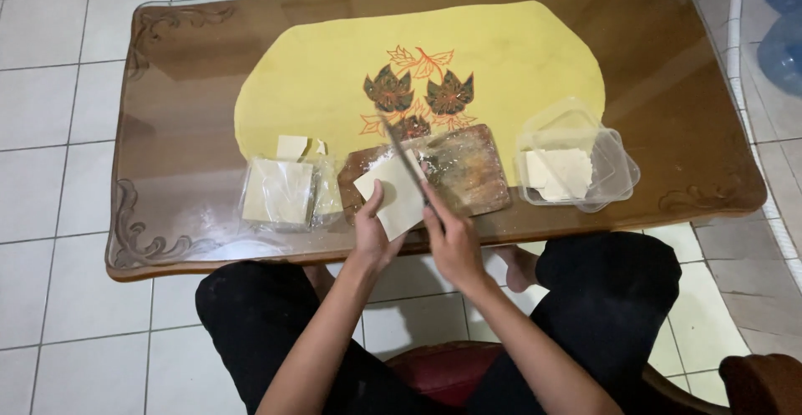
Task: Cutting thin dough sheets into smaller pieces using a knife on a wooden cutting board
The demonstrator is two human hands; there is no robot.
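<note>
My left hand [373, 229] holds down a pale square dough sheet [397, 198] that lies on a wooden cutting board [468, 173] near the table's front edge. My right hand [451, 235] grips a knife [403, 156], whose blade runs up and left along the sheet's right side. A stack of the same pale sheets in clear plastic wrap [280, 191] sits just left of the board, with two small cut pieces [299, 146] behind it. To the right, a clear plastic container [614, 164] holds more cut pieces [558, 173].
The low wooden table has a glass top [192, 114] over a yellow cloth [501, 56] with a leaf pattern. Flour dusts the board. My knees in black trousers are under the front edge. White floor tiles surround the table; blue bottles stand at far right.
</note>
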